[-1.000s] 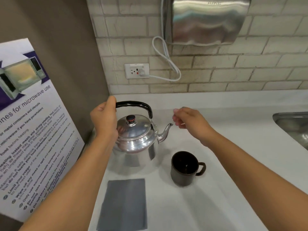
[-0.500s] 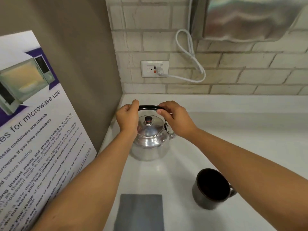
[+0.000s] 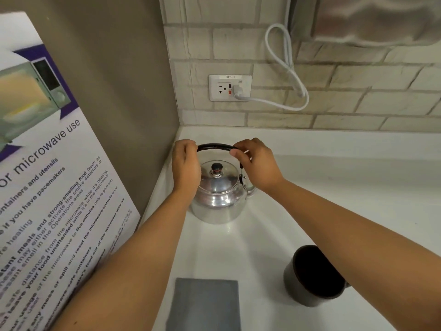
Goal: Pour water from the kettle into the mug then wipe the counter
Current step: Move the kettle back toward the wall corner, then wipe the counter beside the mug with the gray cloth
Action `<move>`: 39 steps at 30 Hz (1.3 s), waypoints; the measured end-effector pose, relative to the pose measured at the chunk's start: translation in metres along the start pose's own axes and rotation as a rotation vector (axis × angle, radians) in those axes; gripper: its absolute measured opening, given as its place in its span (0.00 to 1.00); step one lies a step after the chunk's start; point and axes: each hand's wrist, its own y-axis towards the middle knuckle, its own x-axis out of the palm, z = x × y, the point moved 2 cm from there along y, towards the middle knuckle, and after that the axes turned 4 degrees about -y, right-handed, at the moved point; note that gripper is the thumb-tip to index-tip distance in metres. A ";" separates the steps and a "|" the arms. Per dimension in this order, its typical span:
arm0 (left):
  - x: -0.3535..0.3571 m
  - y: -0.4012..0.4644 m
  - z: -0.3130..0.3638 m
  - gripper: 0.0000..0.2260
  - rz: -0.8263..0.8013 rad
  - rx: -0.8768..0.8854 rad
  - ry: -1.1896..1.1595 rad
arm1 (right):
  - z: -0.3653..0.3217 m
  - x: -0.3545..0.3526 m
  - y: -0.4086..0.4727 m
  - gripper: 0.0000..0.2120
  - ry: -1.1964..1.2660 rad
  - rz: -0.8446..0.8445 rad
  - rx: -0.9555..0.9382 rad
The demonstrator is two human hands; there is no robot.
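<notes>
A shiny metal kettle [image 3: 218, 197] with a black arched handle stands on the white counter [image 3: 334, 211] in the back left corner. My left hand [image 3: 185, 169] grips the left end of the handle. My right hand [image 3: 259, 166] grips the right end and covers most of the spout. A dark mug [image 3: 312, 275] stands at the lower right, partly behind my right forearm, its inside dark. A grey folded cloth [image 3: 204, 304] lies flat at the front, between my forearms.
A brown side wall with a microwave-use poster [image 3: 55, 187] closes off the left. The brick back wall carries a socket [image 3: 230, 88] with a white cable [image 3: 286, 75] running up to a steel dispenser [image 3: 372, 17] overhead.
My right hand has come from beside the spout onto the handle's right end. The view has moved closer to the corner, so kettle, mug and cloth sit differently in frame.
</notes>
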 end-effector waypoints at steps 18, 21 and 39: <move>0.000 0.038 -0.019 0.18 -0.069 -0.188 0.637 | 0.025 0.024 0.032 0.09 -0.072 -0.116 0.341; 0.000 0.038 -0.017 0.21 -0.065 -0.220 0.669 | 0.026 0.025 0.034 0.10 -0.074 -0.131 0.374; -0.073 -0.204 0.024 0.12 -0.397 0.179 0.797 | 0.003 -0.119 -0.170 0.14 -0.065 0.186 0.012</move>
